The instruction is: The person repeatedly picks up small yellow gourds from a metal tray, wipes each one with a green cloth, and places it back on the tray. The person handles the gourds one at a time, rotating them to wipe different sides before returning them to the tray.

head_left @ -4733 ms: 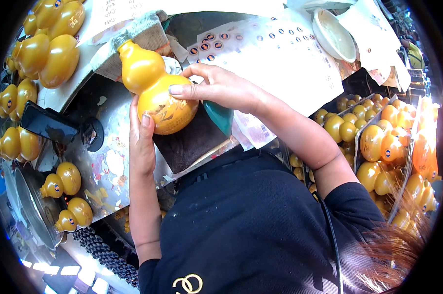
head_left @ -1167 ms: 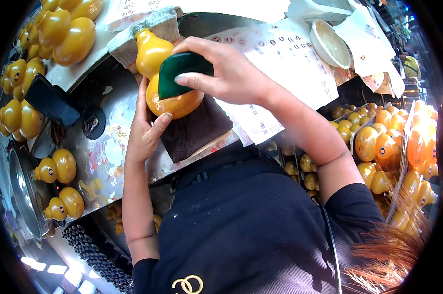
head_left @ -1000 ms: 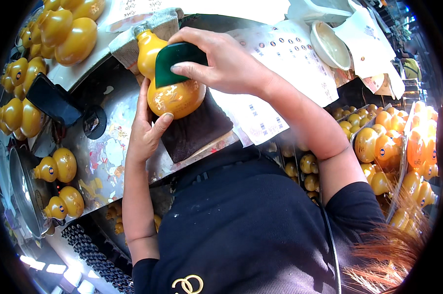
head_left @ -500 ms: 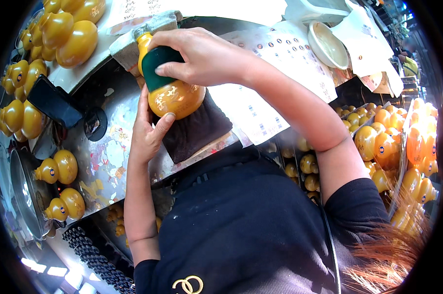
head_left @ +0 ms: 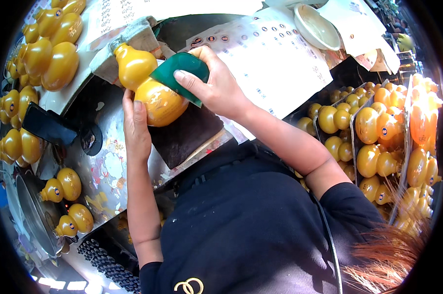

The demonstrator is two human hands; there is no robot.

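Observation:
A yellow gourd-shaped bottle (head_left: 136, 66) lies tilted, its clear neck on a folded grey cloth (head_left: 106, 58) and its lower bulb over a dark brown cloth pad (head_left: 184, 142). My left hand (head_left: 137, 126) grips the bottle from its left side, thumb against the lower bulb. Between thumb and fingers of my right hand (head_left: 216, 84) is a flat, dark green scraper (head_left: 182, 72). The scraper's edge is at the right of the bottle, by the lower bulb. Gold-coloured characters show on that bulb.
More gourd bottles (head_left: 60, 66) stand at the left, two near a round metal pan (head_left: 27, 215). A phone (head_left: 50, 125) is propped beside them. Printed sheets (head_left: 265, 63) and a white bowl (head_left: 317, 28) lie at the back right. Divided crates of bottles (head_left: 373, 122) fill the right.
My right hand has drawn the green scraper off the bottle's middle toward the right, uncovering the upper bulb. The left hand still holds the bottle, slightly lower and to the left.

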